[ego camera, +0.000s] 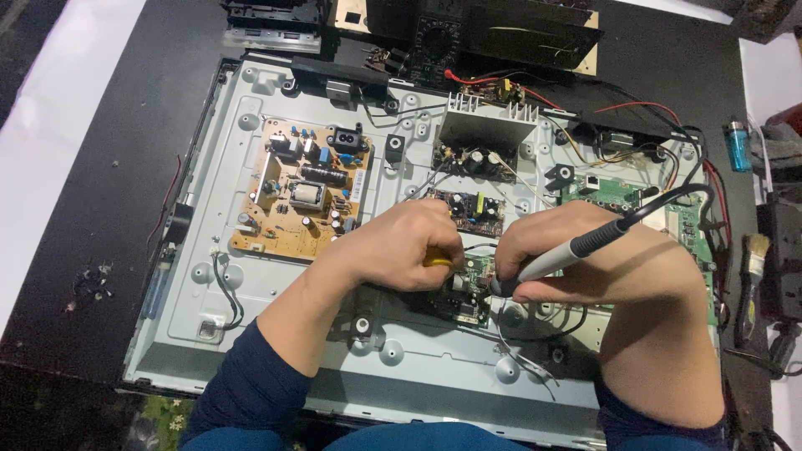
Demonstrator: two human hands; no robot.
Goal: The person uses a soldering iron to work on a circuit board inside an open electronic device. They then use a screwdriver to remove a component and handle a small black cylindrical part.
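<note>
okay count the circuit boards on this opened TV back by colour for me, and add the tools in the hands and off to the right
Tan circuit board: 1
Green circuit boards: 2
Dark circuit board: 1
Soldering iron, in the right hand: 1
Yellow-handled tool, in the left hand: 1
Blue lighter: 1
Brush: 1
Total: 8

One view only, from a camera on the person's head. It looks steeply down and forward, close enough that the forearms enter from the near edge and both hands sit just below centre. The opened metal panel (pixel 251 334) fills most of the frame, its far edge near the top. The dark table (pixel 100 192) shows left and right.
</note>
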